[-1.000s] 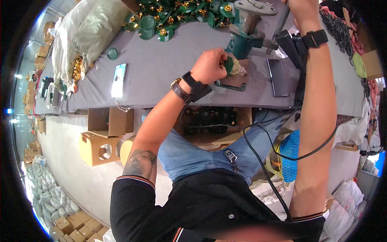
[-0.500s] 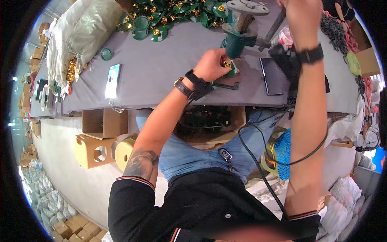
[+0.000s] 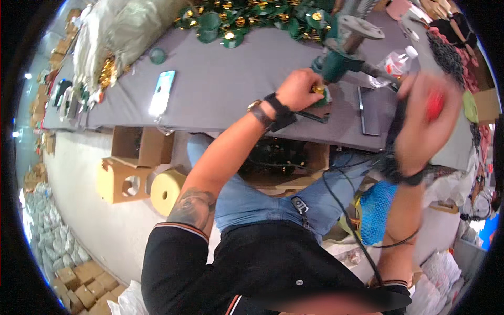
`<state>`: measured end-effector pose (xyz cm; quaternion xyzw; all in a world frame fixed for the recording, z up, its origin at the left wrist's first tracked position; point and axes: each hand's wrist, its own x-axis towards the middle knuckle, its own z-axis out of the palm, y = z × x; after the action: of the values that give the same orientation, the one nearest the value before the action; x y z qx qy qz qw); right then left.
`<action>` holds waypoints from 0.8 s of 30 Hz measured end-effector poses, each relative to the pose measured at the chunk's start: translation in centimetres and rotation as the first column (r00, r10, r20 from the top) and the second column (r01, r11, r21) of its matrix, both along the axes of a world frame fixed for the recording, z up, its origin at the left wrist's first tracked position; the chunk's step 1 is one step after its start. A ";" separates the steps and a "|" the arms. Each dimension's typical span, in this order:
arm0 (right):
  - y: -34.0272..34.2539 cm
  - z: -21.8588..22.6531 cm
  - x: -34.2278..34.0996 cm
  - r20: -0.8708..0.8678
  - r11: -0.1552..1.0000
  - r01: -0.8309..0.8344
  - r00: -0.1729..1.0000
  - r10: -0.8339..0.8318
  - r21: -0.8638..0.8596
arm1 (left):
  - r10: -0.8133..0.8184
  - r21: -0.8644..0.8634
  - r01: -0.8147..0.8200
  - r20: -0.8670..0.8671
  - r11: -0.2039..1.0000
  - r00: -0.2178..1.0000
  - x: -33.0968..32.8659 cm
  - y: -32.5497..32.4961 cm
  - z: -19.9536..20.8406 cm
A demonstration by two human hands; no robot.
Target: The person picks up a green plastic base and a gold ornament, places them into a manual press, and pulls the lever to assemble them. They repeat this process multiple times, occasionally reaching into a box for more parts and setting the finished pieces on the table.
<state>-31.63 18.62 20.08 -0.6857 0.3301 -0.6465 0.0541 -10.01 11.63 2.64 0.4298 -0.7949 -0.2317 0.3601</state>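
Note:
A green hand press (image 3: 336, 65) stands on the cloth-covered table in front of me. Beneath it, my left hand (image 3: 299, 90) pinches a small gold piece (image 3: 318, 90) that sits on a green part, mostly hidden by my fingers. To the right of the press, my right hand (image 3: 428, 123) is smeared by motion. The press lever (image 3: 379, 74) runs into its closed fingers. A red patch shows at this hand, too blurred to make out.
A heap of green discs with gold pieces (image 3: 252, 21) lies at the back. White sacks (image 3: 136, 31) lean at the left, near a lit phone (image 3: 163, 92). A dark phone (image 3: 368, 110) and a plastic bottle (image 3: 394, 65) are right of the press. A cable crosses my right forearm.
My right hand has swung down and to the right, bringing the lever from raised to lowered. My left hand stays under the press. The whole view has shifted a little.

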 end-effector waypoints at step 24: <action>-15.3 5.6 0.9 0.171 0.929 -0.116 0.984 0.058 0.352 | 0.519 0.102 -0.513 -0.055 0.853 0.853 13.8 -9.3 -3.9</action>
<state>-30.75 3.36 25.73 -0.6249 0.4072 -0.6239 0.2334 3.81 2.37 -1.24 0.6322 -0.6250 -0.1767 0.4225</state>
